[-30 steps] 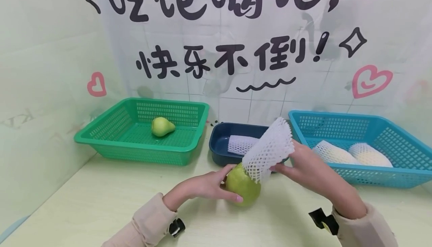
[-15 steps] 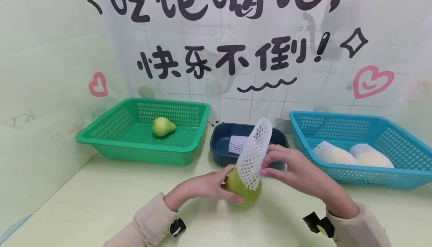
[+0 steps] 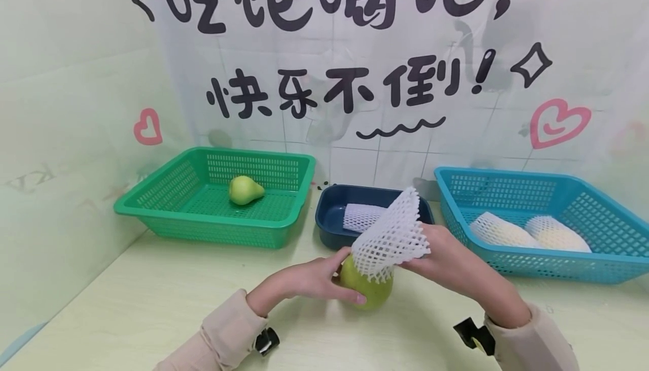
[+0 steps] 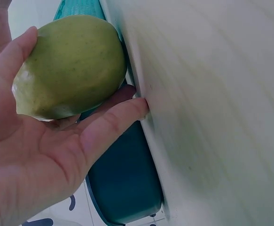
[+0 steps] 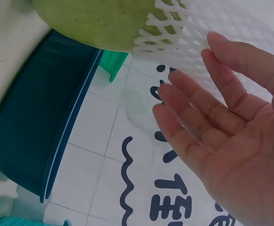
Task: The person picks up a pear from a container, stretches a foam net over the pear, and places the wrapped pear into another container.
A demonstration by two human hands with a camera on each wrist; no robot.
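Note:
A green pear (image 3: 374, 293) stands near the middle of the table, its upper part covered by a white foam net sleeve (image 3: 390, 241). My left hand (image 3: 318, 281) holds the pear from the left, thumb and fingers around its side. In the left wrist view the thumb lies along the pear (image 4: 73, 66) and the other fingers pass beneath it. My right hand (image 3: 450, 259) pinches the sleeve's right side between thumb and index finger, as the right wrist view shows at the net (image 5: 198, 33); the other fingers are spread apart. The sleeve tilts up and to the right.
Behind the pear, a dark blue tray (image 3: 329, 238) holds another foam sleeve (image 3: 361, 217). At left a green basket (image 3: 213, 229) contains one bare pear (image 3: 245, 190). At right a blue basket (image 3: 578, 267) contains two netted pears (image 3: 556, 234). A printed sheet hangs behind.
The right hand moved left along the sleeve, then took a fresh pinch. The sleeve first stood more upright and narrow, now leans right, wider and lower over the pear. The left hand stays put.

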